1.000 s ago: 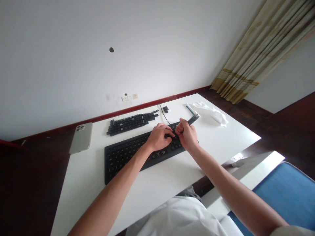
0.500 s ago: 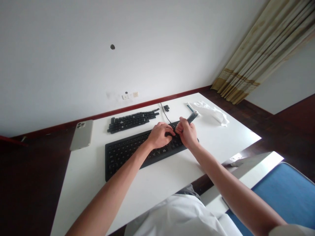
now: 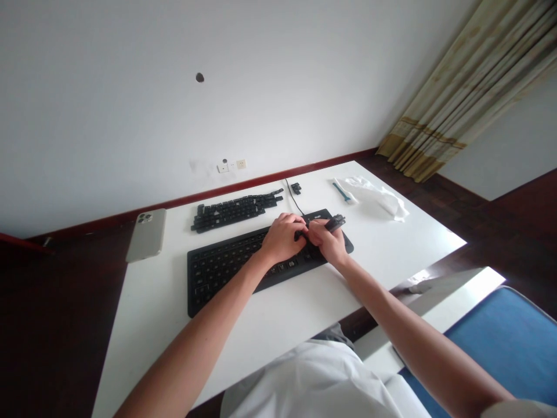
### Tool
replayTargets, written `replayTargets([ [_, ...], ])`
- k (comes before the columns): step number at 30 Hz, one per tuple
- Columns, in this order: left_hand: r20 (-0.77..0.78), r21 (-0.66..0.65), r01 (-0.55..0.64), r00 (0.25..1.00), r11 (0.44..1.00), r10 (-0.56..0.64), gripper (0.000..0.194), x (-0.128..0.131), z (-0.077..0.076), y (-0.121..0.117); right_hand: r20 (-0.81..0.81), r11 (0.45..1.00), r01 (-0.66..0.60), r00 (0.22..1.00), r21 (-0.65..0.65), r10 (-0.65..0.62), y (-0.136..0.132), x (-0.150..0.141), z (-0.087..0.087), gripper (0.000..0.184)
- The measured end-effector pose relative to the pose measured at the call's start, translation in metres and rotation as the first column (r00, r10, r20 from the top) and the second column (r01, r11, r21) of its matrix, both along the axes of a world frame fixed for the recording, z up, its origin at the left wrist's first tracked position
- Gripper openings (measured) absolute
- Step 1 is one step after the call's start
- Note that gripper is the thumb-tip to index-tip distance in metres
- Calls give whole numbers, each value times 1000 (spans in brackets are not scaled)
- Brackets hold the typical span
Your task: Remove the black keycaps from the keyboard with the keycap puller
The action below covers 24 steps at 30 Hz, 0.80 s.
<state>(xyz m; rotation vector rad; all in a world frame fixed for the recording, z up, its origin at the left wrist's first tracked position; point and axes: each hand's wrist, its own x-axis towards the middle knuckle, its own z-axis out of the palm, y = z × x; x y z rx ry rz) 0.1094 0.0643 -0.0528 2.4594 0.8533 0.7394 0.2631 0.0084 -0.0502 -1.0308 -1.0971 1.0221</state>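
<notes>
A black keyboard lies slanted on the white table, many of its key positions without caps. My left hand rests over its right half, fingers curled in; something dark shows between thumb and forefinger, too hidden to name. Against it, my right hand is closed round a dark, stick-shaped tool, its upper end sticking out past the thumb. The tool's lower end is hidden by my hands, down at the keys. Loose black keycaps lie in rows behind the keyboard, with a few more keycaps beside the cable.
A phone lies at the table's left edge. At the back right are a blue-handled brush and a crumpled white tissue. The keyboard cable runs to the back edge. A blue chair seat is at lower right.
The tool in my right hand has tipped, its free end swinging down and toward me, and the hand has turned with it. My left hand stays nearly in place.
</notes>
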Motion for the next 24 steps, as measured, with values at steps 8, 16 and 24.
replayTargets([
  [8,26,9,20,999,1000,-20,19,1,-2,1,316,978,-206,925,-43,209,-9,22,13,49],
  [16,-51,76,62,997,995,-58,28,-1,5,-7,214,991,-120,971,61,104,-20,25,-2,48],
  [24,-180,143,187,971,972,-160,38,3,2,-11,304,992,-93,951,86,63,-23,27,-7,53],
])
